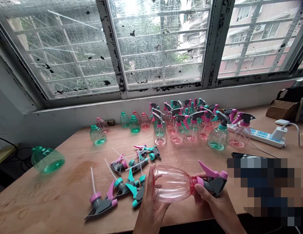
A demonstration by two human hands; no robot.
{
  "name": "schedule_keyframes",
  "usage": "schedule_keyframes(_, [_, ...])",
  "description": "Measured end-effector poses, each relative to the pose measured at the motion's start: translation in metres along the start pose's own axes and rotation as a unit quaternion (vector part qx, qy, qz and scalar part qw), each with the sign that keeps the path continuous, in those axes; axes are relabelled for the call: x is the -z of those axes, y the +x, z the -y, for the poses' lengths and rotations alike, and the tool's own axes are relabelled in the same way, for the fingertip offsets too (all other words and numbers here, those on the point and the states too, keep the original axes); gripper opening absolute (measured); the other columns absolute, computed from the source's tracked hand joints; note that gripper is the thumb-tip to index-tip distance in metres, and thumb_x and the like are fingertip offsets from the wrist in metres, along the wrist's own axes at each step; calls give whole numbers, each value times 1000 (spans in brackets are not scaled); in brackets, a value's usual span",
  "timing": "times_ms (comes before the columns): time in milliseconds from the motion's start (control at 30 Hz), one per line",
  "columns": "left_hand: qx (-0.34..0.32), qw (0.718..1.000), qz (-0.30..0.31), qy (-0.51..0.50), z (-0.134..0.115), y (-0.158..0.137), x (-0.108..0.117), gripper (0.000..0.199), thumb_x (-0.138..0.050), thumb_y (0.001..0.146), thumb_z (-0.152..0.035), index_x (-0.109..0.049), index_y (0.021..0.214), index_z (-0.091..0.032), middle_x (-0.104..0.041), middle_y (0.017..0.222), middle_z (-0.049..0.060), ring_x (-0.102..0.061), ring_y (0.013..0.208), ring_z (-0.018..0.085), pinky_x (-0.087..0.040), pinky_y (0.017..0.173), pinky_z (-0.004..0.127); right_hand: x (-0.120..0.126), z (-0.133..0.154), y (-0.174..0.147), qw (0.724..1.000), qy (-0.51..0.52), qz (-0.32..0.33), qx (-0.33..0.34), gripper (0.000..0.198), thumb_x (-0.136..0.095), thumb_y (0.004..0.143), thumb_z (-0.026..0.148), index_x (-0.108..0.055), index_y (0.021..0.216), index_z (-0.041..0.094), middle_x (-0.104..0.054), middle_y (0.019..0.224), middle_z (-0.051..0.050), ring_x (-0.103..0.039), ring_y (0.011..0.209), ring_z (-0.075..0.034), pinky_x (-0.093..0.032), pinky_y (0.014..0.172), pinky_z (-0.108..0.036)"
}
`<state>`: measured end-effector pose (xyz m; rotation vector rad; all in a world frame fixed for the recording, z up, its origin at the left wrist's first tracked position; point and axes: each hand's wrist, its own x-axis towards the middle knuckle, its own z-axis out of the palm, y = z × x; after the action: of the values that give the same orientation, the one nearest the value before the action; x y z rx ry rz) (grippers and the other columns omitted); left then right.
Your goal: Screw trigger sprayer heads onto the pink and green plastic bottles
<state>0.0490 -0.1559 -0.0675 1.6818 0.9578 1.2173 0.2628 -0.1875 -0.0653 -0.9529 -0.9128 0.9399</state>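
Note:
A clear pink bottle (172,183) lies on its side in the air above the table's front edge. My left hand (151,206) is wrapped round its base. At the neck, my right hand (213,203) grips a grey and pink trigger spray head (213,183) by its pink collar, which sits against the bottle's mouth. How far the collar is screwed on I cannot tell. Left of my hands lie several loose spray heads, among them a pink-collared one (101,204) with its tube pointing up and a teal-collared one (123,187).
Bottles with spray heads (177,130) stand in a group at the back right, before a white power strip (267,136). Headless bottles, such as a green one (98,136), stand at the back left; another green bottle (47,160) is at the table's left edge. A phone (247,155) lies right.

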Motion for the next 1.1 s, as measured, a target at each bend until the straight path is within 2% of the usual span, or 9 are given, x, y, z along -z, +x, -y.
schedule_keyframes(133, [5,1000,14,-11,-3,-1,1,92,-72,92,-50,-15,164,-42,-44,159,10,-55,132,31,-45,111,45,0,1,-1,1000,0,-7,-2,30,-83,86,44,-70,101,21,-71,58,1,-62,44,-17,-49,44,-27])
schedule_keyframes(233, [21,999,20,-18,-3,-2,4,102,-79,82,-57,-22,163,-36,-51,152,12,-56,128,34,-44,114,48,1,0,0,1000,0,-3,-1,30,-83,86,43,-70,102,21,-70,58,2,-62,44,-17,-49,45,-27])
schedule_keyframes(333, [26,999,21,-20,-2,-2,5,94,-76,84,-61,-32,161,-30,-56,145,14,-56,129,36,-43,115,48,1,-2,1,1000,-1,1,2,28,-82,88,42,-69,102,22,-71,59,2,-62,44,-16,-49,45,-26])
schedule_keyframes(467, [24,999,8,-22,2,-1,2,94,-79,84,-56,-31,161,-33,-44,161,12,-43,146,37,-32,124,49,1,-2,0,1000,3,-5,4,28,-82,87,42,-70,102,23,-71,58,2,-62,43,-15,-49,44,-24])
schedule_keyframes(533, [24,999,-2,-31,3,-1,1,93,-78,86,-52,-26,163,-36,-35,167,10,-41,148,36,-34,123,48,1,-1,0,1000,6,-6,4,28,-83,87,43,-70,101,23,-71,57,3,-62,43,-15,-49,44,-24])
schedule_keyframes(633, [33,999,-1,-30,0,-1,0,93,-75,90,-50,-19,164,-37,-45,161,10,-53,138,33,-42,117,47,0,1,-1,1000,3,-5,2,26,-82,87,43,-71,100,23,-71,57,2,-62,44,-15,-50,45,-24])
schedule_keyframes(733, [40,999,9,-16,-5,-2,2,102,-80,83,-55,-22,164,-33,-55,151,12,-56,133,34,-39,120,48,-1,2,0,1000,6,-5,3,27,-83,86,43,-72,100,23,-72,58,2,-62,43,-15,-49,44,-24])
schedule_keyframes(900, [41,998,27,-48,-5,-2,5,97,-74,85,-62,-28,163,-27,-55,150,15,-50,140,37,-35,122,47,1,0,1,1000,13,-2,3,27,-83,87,41,-71,101,23,-73,60,1,-63,44,-14,-50,44,-23])
schedule_keyframes(1100, [40,999,22,-28,0,-1,3,94,-76,88,-52,-22,164,-35,-45,161,13,-48,143,35,-31,124,50,-2,1,0,1000,20,-16,0,31,-85,85,43,-70,101,22,-72,58,2,-63,43,-14,-50,44,-23])
